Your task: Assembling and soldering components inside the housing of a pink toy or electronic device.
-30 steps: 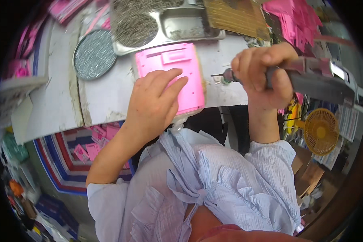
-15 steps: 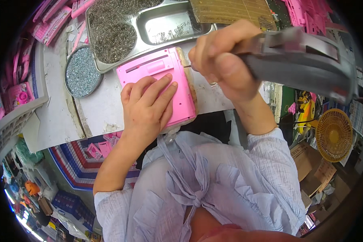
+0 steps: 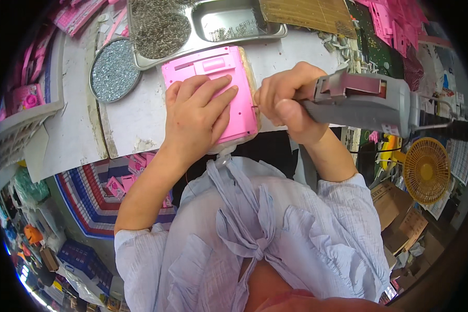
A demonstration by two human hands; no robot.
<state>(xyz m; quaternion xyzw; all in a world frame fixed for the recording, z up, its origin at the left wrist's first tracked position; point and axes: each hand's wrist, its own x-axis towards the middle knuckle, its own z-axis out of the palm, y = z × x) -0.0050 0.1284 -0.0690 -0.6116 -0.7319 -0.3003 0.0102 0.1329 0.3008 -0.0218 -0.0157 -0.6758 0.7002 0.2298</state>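
A pink plastic casing (image 3: 246,125) lies on a light-coloured pad (image 3: 250,73) near the table's front edge. My left hand (image 3: 195,117) rests on it with the fingers spread, pressing its left part. Gripped in my right hand (image 3: 296,101) is a grey electric screwdriver (image 3: 359,106), held roughly level with its back end to the right. Its thin bit points left and reaches the casing's right edge. Whether the tip sits in a screw hole there is too small to tell.
Beyond the casing stands a metal compartment tray (image 3: 192,42) with many dark screws. A round dish (image 3: 91,78) of small silvery screws is at its left. Cardboard (image 3: 309,15) lies at the back. Pink parts (image 3: 28,99) fill a crate at left; a yellow fan (image 3: 426,169) stands at right.
The screwdriver in my right hand has come lower and nearer to me, its bit now farther down the casing's right edge. My left hand stays on the casing. The whole view has shifted slightly.
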